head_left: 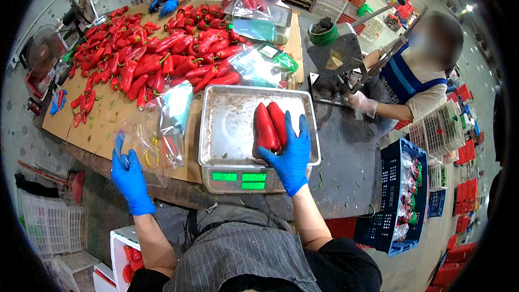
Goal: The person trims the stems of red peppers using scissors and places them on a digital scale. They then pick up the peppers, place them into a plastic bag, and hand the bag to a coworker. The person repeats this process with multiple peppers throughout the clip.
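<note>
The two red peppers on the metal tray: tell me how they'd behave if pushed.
The peppers at the right hand would probably slide easily, as their skins look smooth and glossy. Their rounded sides suggest some sideways rolling, though the tray's raised rim may stop them. They look taut, so likely firm rather than floppy.

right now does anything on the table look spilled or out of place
Slightly: loose green scraps litter the dark tabletop right of the scale, and the metal tray under two red peppers looks stained.
</note>
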### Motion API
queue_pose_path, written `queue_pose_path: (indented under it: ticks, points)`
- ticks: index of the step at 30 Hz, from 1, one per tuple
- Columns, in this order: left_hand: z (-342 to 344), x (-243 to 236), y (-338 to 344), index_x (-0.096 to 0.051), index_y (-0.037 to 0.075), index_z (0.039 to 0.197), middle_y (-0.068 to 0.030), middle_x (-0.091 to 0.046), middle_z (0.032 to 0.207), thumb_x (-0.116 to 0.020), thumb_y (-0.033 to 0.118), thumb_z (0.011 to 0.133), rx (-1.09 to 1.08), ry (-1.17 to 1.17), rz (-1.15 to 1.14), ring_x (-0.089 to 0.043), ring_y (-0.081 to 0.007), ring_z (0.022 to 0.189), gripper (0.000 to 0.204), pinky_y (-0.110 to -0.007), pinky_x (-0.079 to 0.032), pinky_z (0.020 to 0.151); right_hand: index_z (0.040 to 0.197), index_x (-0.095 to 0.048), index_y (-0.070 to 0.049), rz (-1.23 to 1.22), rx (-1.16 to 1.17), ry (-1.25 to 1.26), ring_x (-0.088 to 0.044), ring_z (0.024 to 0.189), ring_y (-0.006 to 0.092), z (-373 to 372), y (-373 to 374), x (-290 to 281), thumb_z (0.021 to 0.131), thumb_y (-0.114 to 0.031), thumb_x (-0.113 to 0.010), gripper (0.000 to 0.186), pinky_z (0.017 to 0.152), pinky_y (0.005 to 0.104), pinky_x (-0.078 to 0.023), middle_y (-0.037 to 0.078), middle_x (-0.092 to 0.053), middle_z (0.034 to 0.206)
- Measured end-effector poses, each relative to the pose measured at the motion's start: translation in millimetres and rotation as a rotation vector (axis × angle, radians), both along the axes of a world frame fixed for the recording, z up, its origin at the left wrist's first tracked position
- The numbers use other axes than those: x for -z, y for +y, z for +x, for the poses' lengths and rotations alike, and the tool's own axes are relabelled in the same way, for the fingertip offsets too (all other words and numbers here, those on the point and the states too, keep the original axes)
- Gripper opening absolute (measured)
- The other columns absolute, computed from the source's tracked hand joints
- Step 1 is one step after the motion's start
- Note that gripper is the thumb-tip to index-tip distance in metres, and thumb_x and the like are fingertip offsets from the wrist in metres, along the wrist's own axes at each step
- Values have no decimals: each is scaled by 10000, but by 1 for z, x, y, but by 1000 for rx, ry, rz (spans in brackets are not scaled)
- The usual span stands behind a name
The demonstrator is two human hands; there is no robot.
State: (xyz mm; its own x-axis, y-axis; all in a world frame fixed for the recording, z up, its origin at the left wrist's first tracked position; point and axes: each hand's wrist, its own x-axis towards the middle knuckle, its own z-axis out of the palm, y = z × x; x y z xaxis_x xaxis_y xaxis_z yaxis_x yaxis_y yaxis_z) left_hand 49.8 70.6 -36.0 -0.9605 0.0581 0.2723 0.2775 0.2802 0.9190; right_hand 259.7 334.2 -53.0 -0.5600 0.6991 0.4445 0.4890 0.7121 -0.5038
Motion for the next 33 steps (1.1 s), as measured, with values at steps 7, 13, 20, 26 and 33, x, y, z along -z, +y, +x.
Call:
queue_pose_path:
  ticks: [7,13,20,26,33]
  points:
    - [0,-10,65,-484,145,1295,-80,-647,791,-626,128,805,32,310,-260,-517,-169,585,511,-299,-434,565,1300,-460,-192,3,-23,-134,-366,1164,472,-13,4,17,526,-391,-805,871,944,475,-373,286,-258,1373]
    - [51,12,127,-407,252,1344,-96,-589,706,-653,169,749,687,166,-692,-586,-249,628,650,-374,-471,595,1240,-519,-148,-29,-104,-61,-455,1120,404,-5,23,15,598,-292,-748,697,945,431,-392,262,-397,1297]
    - [67,31,130,-584,215,1180,-121,-545,729,-566,160,822,726,229,-537,-574,-273,649,363,-383,-456,573,1297,-405,9,-1426,-513,838,-515,1129,304,45,41,14,709,-461,-601,777,962,397,-395,178,-518,1229]
    - [71,7,132,-614,188,1144,-133,-519,726,-540,155,852,752,163,-491,-543,-277,642,303,-359,-438,590,1334,-359,2,-1543,-671,768,-490,1154,331,58,5,-6,622,-589,-640,967,939,432,-412,189,-459,1292]
    - [62,3,127,-589,144,1183,-151,-512,770,-531,173,871,815,135,-265,-526,-280,677,318,-351,-426,619,1245,-536,-172,-554,-587,97,-369,1248,322,55,-2,-24,570,-267,-760,717,1000,408,-336,178,-353,1369]
